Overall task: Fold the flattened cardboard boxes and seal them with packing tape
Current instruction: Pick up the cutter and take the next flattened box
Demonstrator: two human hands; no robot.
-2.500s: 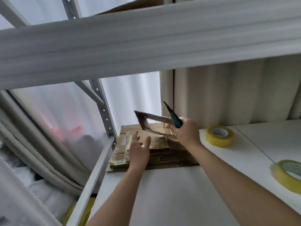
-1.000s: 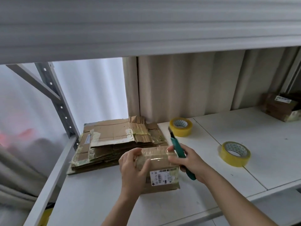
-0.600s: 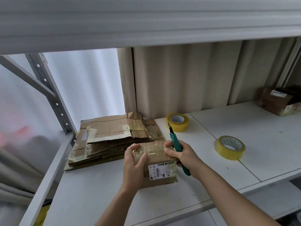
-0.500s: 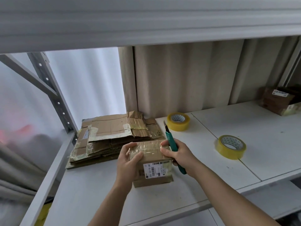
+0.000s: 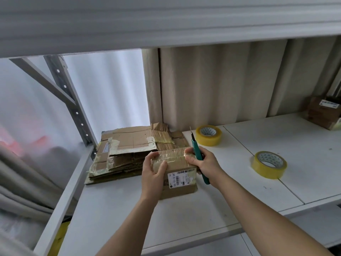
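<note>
**Small box held at both ends on shelf**

White shelf board (image 5: 184, 218); stack of flattened brown cardboard boxes (image 5: 129, 152), rear left; 2 yellow tape rolls (image 5: 208, 135) (image 5: 269, 165), right. Small brown taped carton (image 5: 177, 172), just before the stack: left hand (image 5: 154, 174) clasps one end; right hand (image 5: 204, 163) steadies the other, fingers curled around a green-handled knife (image 5: 198, 156). Advisable: square corners first, blade pointed away.

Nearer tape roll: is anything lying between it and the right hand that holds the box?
Nothing visible does. Bare white shelf lies between the right hand and the nearer tape roll. That hand already holds a green cutter while pressing the box.
</note>
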